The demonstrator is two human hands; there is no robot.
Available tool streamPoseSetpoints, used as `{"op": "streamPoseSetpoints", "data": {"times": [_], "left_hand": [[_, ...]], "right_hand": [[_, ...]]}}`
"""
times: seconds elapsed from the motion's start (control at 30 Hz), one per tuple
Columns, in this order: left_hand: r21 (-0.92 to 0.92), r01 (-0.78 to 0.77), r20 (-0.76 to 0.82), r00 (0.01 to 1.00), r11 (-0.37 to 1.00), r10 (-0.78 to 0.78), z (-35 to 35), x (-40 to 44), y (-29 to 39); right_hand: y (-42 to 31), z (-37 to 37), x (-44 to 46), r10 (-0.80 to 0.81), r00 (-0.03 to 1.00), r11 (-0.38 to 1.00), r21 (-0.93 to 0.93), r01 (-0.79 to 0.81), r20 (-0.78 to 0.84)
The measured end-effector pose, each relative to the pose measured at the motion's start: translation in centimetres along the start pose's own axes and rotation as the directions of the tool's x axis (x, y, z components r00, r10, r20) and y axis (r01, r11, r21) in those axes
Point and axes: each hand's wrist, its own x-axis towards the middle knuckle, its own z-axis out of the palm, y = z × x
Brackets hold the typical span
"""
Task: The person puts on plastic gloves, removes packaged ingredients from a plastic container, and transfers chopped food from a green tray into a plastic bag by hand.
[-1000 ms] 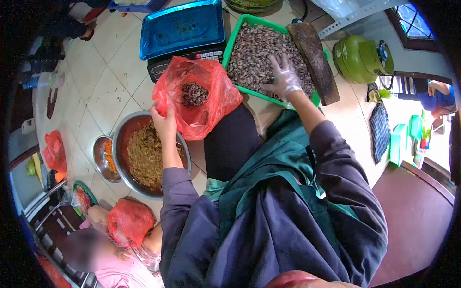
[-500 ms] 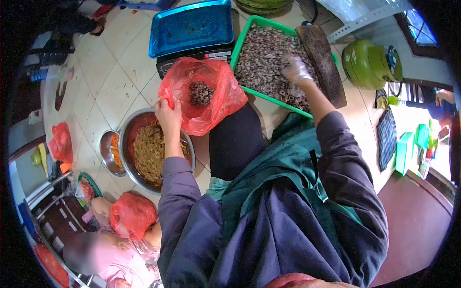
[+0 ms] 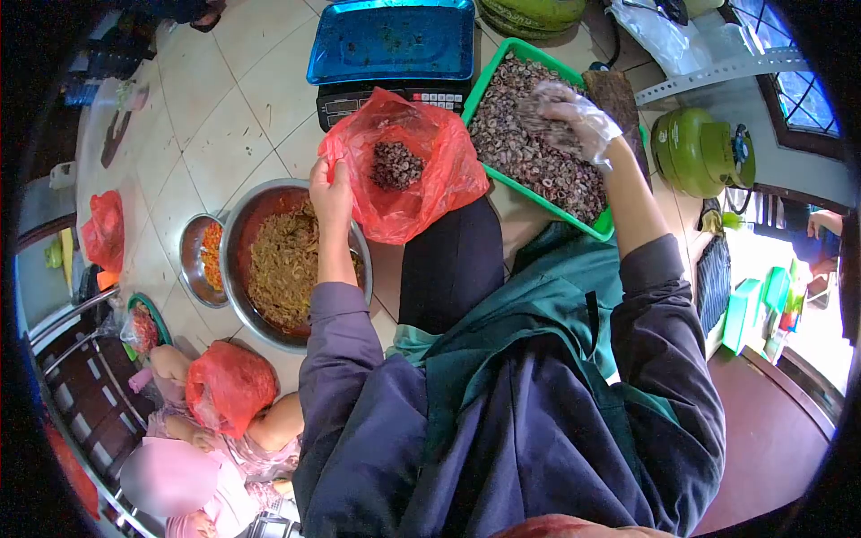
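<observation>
My left hand (image 3: 332, 193) pinches the left rim of a red plastic bag (image 3: 448, 184), holding its mouth wide. A small heap of dark grey and whitish pieces (image 3: 396, 166) lies inside. My right hand (image 3: 578, 121), in a clear plastic glove, is above a green tray (image 3: 549, 213) spread with the same small ring-like pieces (image 3: 520, 125). Its fingers are curled over a clump of them, slightly smeared by motion. Below my left hand stands a large metal bowl (image 3: 235, 300) of shredded yellow-brown food (image 3: 282, 264).
A digital scale with a blue pan (image 3: 390, 40) stands behind the bag. A smaller bowl (image 3: 190, 269) with orange shreds is at left. A wooden board (image 3: 619, 99) leans by the tray; a green gas cylinder (image 3: 695, 152) stands beyond. Another person in pink (image 3: 238, 493) sits at lower left.
My right hand has risen from the pieces in the tray, now with a clump under its fingers. My left hand still holds the bag. The whole view has shifted somewhat.
</observation>
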Motion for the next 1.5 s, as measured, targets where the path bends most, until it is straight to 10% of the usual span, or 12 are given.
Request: {"op": "streamPoseSetpoints", "data": {"times": [0.1, 0.27, 0.3, 0.33, 0.43, 0.5, 0.63, 0.7, 0.8, 1.13, 1.33, 1.5], "left_hand": [[-0.015, -0.054, 0.007, 0.998, 0.998, 0.054, 0.2, 0.6, -1.4], [-0.121, -0.016, 0.025, 1.000, 0.993, 0.019, 0.3, -0.7, 1.8], [-0.094, -0.032, 0.018, 0.999, 0.995, 0.034, 0.3, -0.7, 1.7], [-0.072, -0.049, 0.012, 0.999, 0.996, 0.050, 0.2, -0.4, 1.5], [-0.037, -0.064, 0.040, 0.997, 0.997, 0.065, 0.3, -0.6, 1.7], [0.021, -0.100, 0.073, 0.993, 0.995, 0.098, 0.1, -0.5, 1.4], [-0.086, -0.039, 0.086, 0.995, 0.996, 0.046, -0.1, -0.6, 0.6], [-0.139, 0.035, 0.065, 0.998, 0.990, -0.026, 0.2, -1.1, 2.1], [-0.228, 0.095, 0.073, 0.994, 0.969, -0.080, -0.1, -1.2, 1.9], [-0.233, 0.112, 0.049, 0.993, 0.966, -0.103, 0.6, -1.5, 3.6], [-0.224, 0.072, 0.049, 0.997, 0.972, -0.063, 0.4, -0.9, 3.1], [-0.319, 0.108, 0.071, 0.993, 0.942, -0.090, 0.1, -0.7, 3.8]], "right_hand": [[-4.4, 3.1, 3.8, 0.260, 0.934, 0.555, 0.753, -0.353, 0.246], [-11.2, 10.3, 9.7, 0.205, 0.849, 0.250, 0.812, -0.527, 0.488], [-8.7, 14.2, 11.7, -0.071, 0.981, 0.811, 0.584, -0.048, 0.180], [-5.4, 18.6, 13.2, -0.466, 0.881, 0.885, 0.011, 0.466, 0.080], [-6.3, 21.2, 12.2, -0.119, 0.986, 0.989, -0.073, 0.128, 0.115], [-10.2, 17.3, 11.8, 0.365, 0.862, 0.867, 0.208, -0.452, 0.351], [-7.3, 10.9, 7.7, 0.167, 0.969, 0.827, 0.509, -0.237, 0.179], [-5.6, 6.4, 6.0, 0.375, 0.921, 0.819, 0.426, -0.384, 0.108], [0.2, 5.3, 4.3, 0.433, 0.873, 0.845, -0.237, -0.479, -0.223], [1.0, 9.4, 3.2, 0.561, 0.828, 0.622, -0.653, -0.432, -0.013], [5.2, 9.9, 2.9, 0.533, 0.846, 0.719, -0.520, -0.461, -0.013], [10.0, 7.2, 2.9, 0.686, 0.727, 0.724, 0.063, -0.687, 0.039]]}}
